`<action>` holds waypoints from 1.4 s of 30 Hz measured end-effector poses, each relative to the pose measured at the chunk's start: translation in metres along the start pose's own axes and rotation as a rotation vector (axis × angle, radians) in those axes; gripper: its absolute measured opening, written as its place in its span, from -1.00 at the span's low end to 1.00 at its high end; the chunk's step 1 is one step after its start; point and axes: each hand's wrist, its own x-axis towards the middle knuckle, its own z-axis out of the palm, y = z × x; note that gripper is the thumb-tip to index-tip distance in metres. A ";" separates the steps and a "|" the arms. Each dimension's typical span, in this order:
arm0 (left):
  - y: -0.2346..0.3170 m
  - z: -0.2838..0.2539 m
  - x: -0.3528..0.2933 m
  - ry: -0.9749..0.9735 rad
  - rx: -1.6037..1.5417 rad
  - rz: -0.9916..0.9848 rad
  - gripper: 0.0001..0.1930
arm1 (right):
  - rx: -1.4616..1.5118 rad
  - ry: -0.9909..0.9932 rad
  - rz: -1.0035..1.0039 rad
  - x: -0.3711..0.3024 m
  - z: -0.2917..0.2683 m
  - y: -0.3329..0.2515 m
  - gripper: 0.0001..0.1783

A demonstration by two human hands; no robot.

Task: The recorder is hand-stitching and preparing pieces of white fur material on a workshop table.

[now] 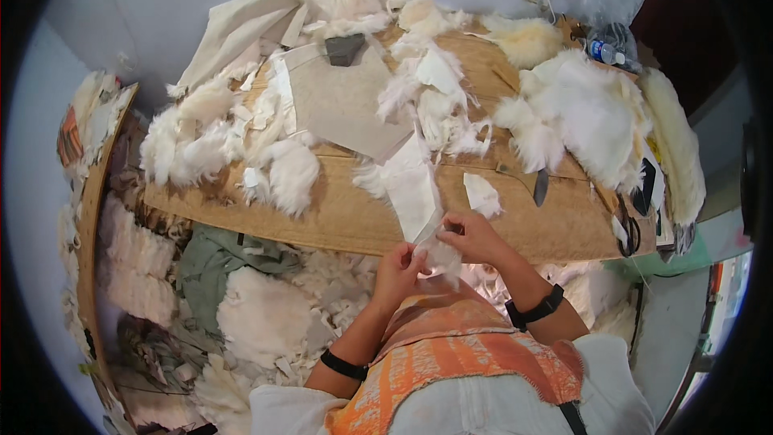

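Pinching the white piece [415,203] in my left hand [398,272] and right hand [477,238], I could tear it by pulling unevenly. Beyond my hands, fluffy scraps [440,105] might snag it.

Wooden table [338,209]: white fur pieces [588,109], beige sheet [342,101], knife [540,187] (dark blade).

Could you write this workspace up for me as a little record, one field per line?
Left hand: pinching the near end of a white fur piece
Right hand: at that same end; exact grip unclear
Surface: wooden table
Middle: dark grey block on a beige sheet
Right side: dark blade, large white pelt, plastic bottle
Clothing: orange-patterned apron
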 end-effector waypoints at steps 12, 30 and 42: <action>-0.006 0.001 0.009 0.136 0.351 0.004 -0.74 | -0.223 0.324 -0.195 0.015 0.007 0.010 -0.80; -0.014 -0.011 0.017 0.110 0.521 0.130 -0.70 | -0.983 0.439 -0.716 0.067 0.027 0.001 -0.52; 0.033 -0.014 0.036 0.170 0.744 0.543 -0.86 | -0.348 0.848 -0.235 0.042 -0.049 0.016 -0.70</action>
